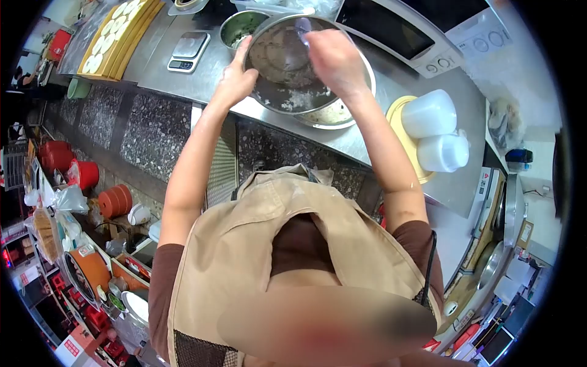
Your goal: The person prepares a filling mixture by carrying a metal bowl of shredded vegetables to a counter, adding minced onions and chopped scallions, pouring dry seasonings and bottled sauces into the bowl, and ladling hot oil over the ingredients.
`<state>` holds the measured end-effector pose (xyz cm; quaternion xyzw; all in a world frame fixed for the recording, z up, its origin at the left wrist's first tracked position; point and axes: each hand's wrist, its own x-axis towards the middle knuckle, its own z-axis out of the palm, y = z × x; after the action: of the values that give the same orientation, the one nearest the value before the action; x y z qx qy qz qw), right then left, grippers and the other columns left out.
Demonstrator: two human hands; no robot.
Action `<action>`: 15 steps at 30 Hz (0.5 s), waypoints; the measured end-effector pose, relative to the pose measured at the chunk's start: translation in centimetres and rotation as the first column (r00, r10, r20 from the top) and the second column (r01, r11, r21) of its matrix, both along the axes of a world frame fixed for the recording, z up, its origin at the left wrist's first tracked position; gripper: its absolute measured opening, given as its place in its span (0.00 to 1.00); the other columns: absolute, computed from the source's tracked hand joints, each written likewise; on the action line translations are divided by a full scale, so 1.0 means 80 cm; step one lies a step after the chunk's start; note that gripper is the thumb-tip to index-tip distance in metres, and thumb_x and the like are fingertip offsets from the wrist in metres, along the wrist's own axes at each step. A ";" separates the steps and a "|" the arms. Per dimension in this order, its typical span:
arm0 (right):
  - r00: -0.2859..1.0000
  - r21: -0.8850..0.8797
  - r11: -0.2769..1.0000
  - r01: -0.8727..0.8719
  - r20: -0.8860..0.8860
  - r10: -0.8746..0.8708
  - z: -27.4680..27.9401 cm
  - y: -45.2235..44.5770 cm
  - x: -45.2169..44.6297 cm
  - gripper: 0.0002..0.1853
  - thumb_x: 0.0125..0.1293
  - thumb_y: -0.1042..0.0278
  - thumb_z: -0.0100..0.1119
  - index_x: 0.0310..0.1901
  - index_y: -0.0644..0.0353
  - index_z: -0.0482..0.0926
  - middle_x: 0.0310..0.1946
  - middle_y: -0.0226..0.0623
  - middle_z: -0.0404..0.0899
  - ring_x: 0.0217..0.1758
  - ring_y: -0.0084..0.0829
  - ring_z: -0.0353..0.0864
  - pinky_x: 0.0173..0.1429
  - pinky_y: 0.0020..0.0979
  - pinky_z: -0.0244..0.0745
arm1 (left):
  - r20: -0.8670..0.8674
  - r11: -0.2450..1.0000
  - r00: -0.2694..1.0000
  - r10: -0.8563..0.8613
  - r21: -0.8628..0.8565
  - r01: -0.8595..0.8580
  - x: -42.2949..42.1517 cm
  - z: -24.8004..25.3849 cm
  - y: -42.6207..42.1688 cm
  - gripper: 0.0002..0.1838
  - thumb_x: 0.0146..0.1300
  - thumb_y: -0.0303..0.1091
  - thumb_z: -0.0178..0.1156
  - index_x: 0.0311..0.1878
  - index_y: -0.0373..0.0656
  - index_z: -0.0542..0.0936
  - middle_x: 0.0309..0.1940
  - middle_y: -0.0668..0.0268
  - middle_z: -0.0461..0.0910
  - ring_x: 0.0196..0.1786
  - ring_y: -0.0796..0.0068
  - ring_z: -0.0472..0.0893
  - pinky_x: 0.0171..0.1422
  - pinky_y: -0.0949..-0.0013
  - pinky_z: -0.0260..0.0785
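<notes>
A large round metal bowl (284, 46) with white crumbly residue inside is tilted over a wider metal basin (370, 73). Pale contents show along the basin's lower edge. My left hand (237, 78) grips the bowl's left rim, with one finger stretched along it. Over the bowl's right side, my right hand (336, 61) is closed around a translucent purplish utensil (302, 27). Its full shape is hidden by the fingers. Just left of the bowl stands a smaller metal pot (231, 29) with whitish bits in it.
A digital scale (188, 50) sits left on the steel counter (156, 61). Beyond it are wooden trays (119, 43) of flat white dough rounds. A microwave (391, 33) stands behind at right. Plastic tubs (431, 114) rest on a yellow lid (397, 116) near my right forearm.
</notes>
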<state>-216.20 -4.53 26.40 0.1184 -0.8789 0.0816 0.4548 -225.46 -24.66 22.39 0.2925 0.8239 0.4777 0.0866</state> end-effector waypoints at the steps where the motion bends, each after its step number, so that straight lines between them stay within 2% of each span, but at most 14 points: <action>1: 0.993 0.021 1.000 -0.020 0.116 0.017 0.000 -0.010 -0.008 0.08 0.50 0.71 0.58 0.34 0.58 0.77 0.29 0.37 0.77 0.34 0.38 0.77 0.38 0.35 0.73 | 0.057 1.000 0.998 -0.013 -0.016 0.014 0.005 0.005 0.004 0.38 0.49 0.27 0.47 0.67 0.58 0.52 0.47 0.45 0.74 0.51 0.50 0.74 0.56 0.63 0.63; 3: 0.935 -0.045 0.998 0.038 0.354 -0.020 -0.016 -0.011 -0.040 0.09 0.52 0.68 0.56 0.36 0.57 0.77 0.31 0.39 0.77 0.34 0.41 0.76 0.39 0.37 0.73 | 0.047 0.999 0.998 -0.029 -0.033 0.031 0.014 0.007 0.011 0.39 0.49 0.27 0.48 0.67 0.61 0.51 0.47 0.44 0.74 0.50 0.50 0.74 0.55 0.63 0.64; 5: 0.901 -0.088 0.986 0.141 0.425 -0.091 -0.056 -0.005 -0.067 0.09 0.53 0.66 0.52 0.36 0.56 0.77 0.38 0.40 0.76 0.43 0.42 0.74 0.46 0.39 0.70 | 0.072 0.999 0.997 -0.032 -0.021 0.033 0.031 0.020 0.014 0.40 0.49 0.27 0.49 0.67 0.63 0.51 0.46 0.44 0.74 0.49 0.50 0.75 0.54 0.62 0.64; 6: 0.851 -0.288 0.956 -0.053 0.487 0.194 -0.090 0.004 -0.079 0.10 0.54 0.65 0.52 0.37 0.56 0.78 0.43 0.41 0.75 0.50 0.40 0.71 0.53 0.37 0.68 | 0.014 0.999 0.999 -0.037 -0.019 0.038 0.035 0.015 0.017 0.40 0.49 0.27 0.49 0.67 0.64 0.51 0.45 0.43 0.74 0.47 0.48 0.76 0.53 0.61 0.65; 7: 0.830 0.003 0.982 -0.188 0.535 0.157 -0.089 -0.006 -0.057 0.10 0.53 0.67 0.52 0.38 0.56 0.78 0.44 0.40 0.74 0.52 0.41 0.70 0.57 0.35 0.66 | 0.012 0.999 0.999 -0.035 -0.013 0.035 0.033 0.010 0.019 0.40 0.49 0.27 0.49 0.67 0.64 0.51 0.45 0.43 0.74 0.47 0.48 0.76 0.53 0.61 0.65; 9: 0.739 0.085 0.987 -0.136 0.672 0.044 -0.077 -0.017 -0.033 0.11 0.53 0.69 0.52 0.38 0.56 0.79 0.44 0.42 0.74 0.50 0.42 0.72 0.57 0.34 0.66 | 0.003 0.999 0.999 -0.050 -0.007 0.050 0.029 0.009 0.025 0.40 0.49 0.27 0.49 0.67 0.65 0.51 0.43 0.42 0.74 0.47 0.46 0.75 0.53 0.59 0.65; 10: 0.629 0.070 0.994 -0.082 0.778 -0.003 -0.078 -0.015 -0.039 0.12 0.51 0.71 0.53 0.39 0.55 0.79 0.45 0.42 0.74 0.49 0.42 0.73 0.56 0.36 0.67 | -0.046 0.999 0.999 -0.023 -0.028 0.022 0.030 0.012 0.026 0.39 0.49 0.27 0.48 0.67 0.65 0.51 0.42 0.41 0.74 0.46 0.44 0.75 0.52 0.57 0.65; 11: 0.625 0.069 0.994 -0.085 0.780 -0.001 -0.072 -0.013 -0.044 0.12 0.51 0.71 0.53 0.39 0.55 0.79 0.45 0.42 0.74 0.49 0.42 0.73 0.56 0.36 0.67 | -0.042 0.999 0.999 -0.020 -0.028 0.019 0.034 0.015 0.023 0.39 0.49 0.27 0.48 0.67 0.65 0.51 0.42 0.41 0.74 0.46 0.44 0.75 0.52 0.57 0.65; 13: 0.370 0.148 0.976 0.160 0.908 -0.198 -0.037 -0.010 -0.048 0.12 0.51 0.70 0.53 0.39 0.53 0.79 0.46 0.42 0.74 0.49 0.42 0.74 0.54 0.37 0.68 | -0.047 0.998 0.999 0.005 -0.065 -0.008 0.040 0.024 0.018 0.39 0.49 0.26 0.48 0.66 0.65 0.51 0.42 0.41 0.74 0.46 0.42 0.74 0.52 0.54 0.64; 14: 0.780 0.107 0.981 0.160 0.595 -0.192 -0.030 -0.003 -0.041 0.12 0.52 0.69 0.52 0.39 0.53 0.78 0.45 0.41 0.75 0.47 0.42 0.75 0.50 0.38 0.70 | -0.043 0.998 0.999 0.008 -0.065 -0.011 0.041 0.026 0.017 0.39 0.49 0.26 0.48 0.66 0.65 0.51 0.42 0.41 0.74 0.46 0.42 0.74 0.52 0.54 0.64; 15: 0.864 0.012 0.982 0.186 0.474 -0.170 -0.022 0.004 -0.042 0.12 0.53 0.66 0.51 0.39 0.53 0.78 0.46 0.41 0.74 0.48 0.41 0.74 0.49 0.39 0.70 | -0.066 0.999 0.998 -0.004 -0.044 0.001 0.042 0.029 0.016 0.39 0.49 0.26 0.47 0.66 0.65 0.51 0.42 0.41 0.74 0.46 0.41 0.74 0.51 0.54 0.64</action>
<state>-219.57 -4.23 24.61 0.0056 -0.9688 0.0808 0.2342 -222.08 -23.36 24.68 0.3072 0.8362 0.4494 0.0666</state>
